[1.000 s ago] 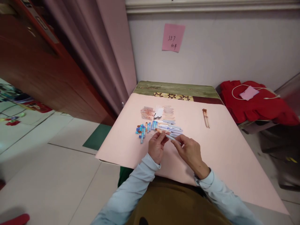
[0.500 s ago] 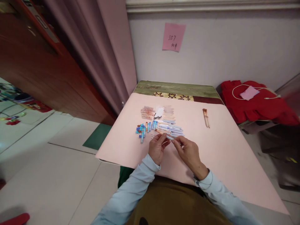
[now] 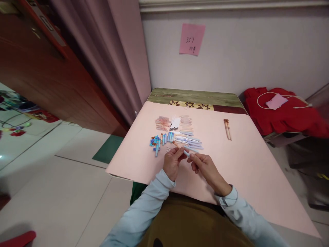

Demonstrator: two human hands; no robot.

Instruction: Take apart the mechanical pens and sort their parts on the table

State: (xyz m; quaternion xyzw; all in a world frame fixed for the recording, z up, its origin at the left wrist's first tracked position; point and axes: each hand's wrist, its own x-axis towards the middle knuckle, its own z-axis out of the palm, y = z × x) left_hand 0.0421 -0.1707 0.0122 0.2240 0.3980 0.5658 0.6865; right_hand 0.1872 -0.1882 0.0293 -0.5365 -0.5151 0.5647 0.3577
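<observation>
My left hand [image 3: 172, 163] is closed, its thumb and fingers pinching a slim pale-blue pen barrel [image 3: 186, 153]. The barrel's other end sits between the thumb and curled fingers of my right hand [image 3: 207, 168]. Just beyond my left fingertips a brown-tipped, light orange pen piece [image 3: 175, 143] sticks out; whether it is joined to the barrel is hidden. Past the hands lie pale blue and white pen barrels [image 3: 191, 141]. Blue and brown pen caps [image 3: 155, 141] form a loose heap to the left, with several blue tubes [image 3: 170, 137] alongside.
Behind are reddish clear tubes [image 3: 162, 123], white refills with black ends [image 3: 175, 123] and beige barrels [image 3: 186, 121]. Two brown-topped pens [image 3: 227, 129] lie at the right on the pink table cover [image 3: 246, 171]. A red cloth [image 3: 285, 116] with a white cable is beyond the table's right edge.
My right hand has turned a little, its fingers curling more around the barrel's end. The barrel between my hands now shows more and tilts down to the right. The view has shifted slightly.
</observation>
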